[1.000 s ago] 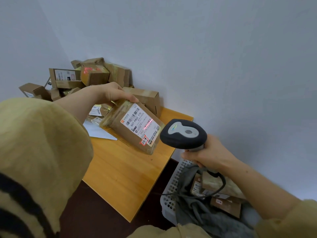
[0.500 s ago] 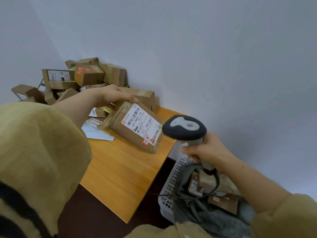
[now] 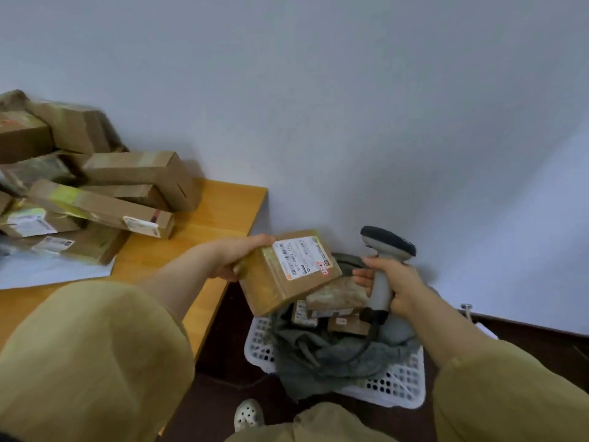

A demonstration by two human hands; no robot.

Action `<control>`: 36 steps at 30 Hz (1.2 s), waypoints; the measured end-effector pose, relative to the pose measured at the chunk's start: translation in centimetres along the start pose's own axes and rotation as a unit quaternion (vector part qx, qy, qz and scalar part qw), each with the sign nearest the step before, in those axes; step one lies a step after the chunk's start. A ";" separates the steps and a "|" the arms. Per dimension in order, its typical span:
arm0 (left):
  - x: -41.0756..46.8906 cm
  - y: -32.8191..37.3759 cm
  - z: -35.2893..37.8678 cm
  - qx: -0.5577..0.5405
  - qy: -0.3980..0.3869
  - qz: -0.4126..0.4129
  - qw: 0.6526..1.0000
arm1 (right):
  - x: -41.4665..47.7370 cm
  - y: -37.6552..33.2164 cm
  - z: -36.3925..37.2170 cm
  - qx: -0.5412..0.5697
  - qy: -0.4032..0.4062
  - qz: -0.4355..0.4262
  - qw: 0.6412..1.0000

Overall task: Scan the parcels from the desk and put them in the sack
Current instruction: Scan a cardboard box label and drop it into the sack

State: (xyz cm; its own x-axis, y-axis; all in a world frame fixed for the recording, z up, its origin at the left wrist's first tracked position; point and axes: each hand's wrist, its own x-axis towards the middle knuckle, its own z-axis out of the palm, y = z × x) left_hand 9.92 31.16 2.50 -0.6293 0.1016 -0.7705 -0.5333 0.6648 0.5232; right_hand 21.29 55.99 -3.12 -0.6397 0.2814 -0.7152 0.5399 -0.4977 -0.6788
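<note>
Fingers (image 3: 256, 241) of the left hand (image 3: 237, 258), at the right edge of the desk (image 3: 204, 231) with its heap of parcels (image 3: 127, 186), clamp a brown parcel (image 3: 280, 282), label up and tilted, above the grey sack (image 3: 318, 355) lining a white basket (image 3: 401, 384). Further right, the right hand (image 3: 400, 283) grips the scanner (image 3: 387, 245) by its handle, over other parcels (image 3: 338, 296) lying in the sack.

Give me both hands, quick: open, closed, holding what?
Left hand: closed, gripping the labelled parcel.
Right hand: closed around the handle of the scanner.
</note>
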 end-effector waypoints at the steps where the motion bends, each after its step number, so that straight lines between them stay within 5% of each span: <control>1: 0.4 0.3 1.6 0.017 -0.010 0.000 1.000 | 0.6 0.4 -1.8 0.025 0.022 0.019 0.999; 14: 10.8 6.4 18.7 0.251 -0.040 0.107 0.961 | 8.4 8.1 -17.3 0.133 0.247 0.172 0.944; 25: 21.9 11.4 30.5 0.272 -0.062 0.160 0.947 | 20.7 14.0 -22.3 0.171 0.315 0.131 0.924; 30: 25.5 11.9 34.7 0.320 -0.086 0.213 0.919 | 26.1 17.4 -24.5 0.222 0.368 0.149 0.891; 36: 28.7 11.0 37.1 0.385 -0.093 0.283 0.873 | 30.3 22.1 -25.6 0.200 0.366 0.177 0.891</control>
State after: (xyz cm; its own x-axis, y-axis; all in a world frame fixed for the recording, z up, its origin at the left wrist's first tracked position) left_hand 6.91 68.84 -27.38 -0.5280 0.6467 -0.5504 0.4180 0.7621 0.4945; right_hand 27.82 74.49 -44.08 0.1395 0.4366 -0.8888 0.3048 -0.8729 -0.3810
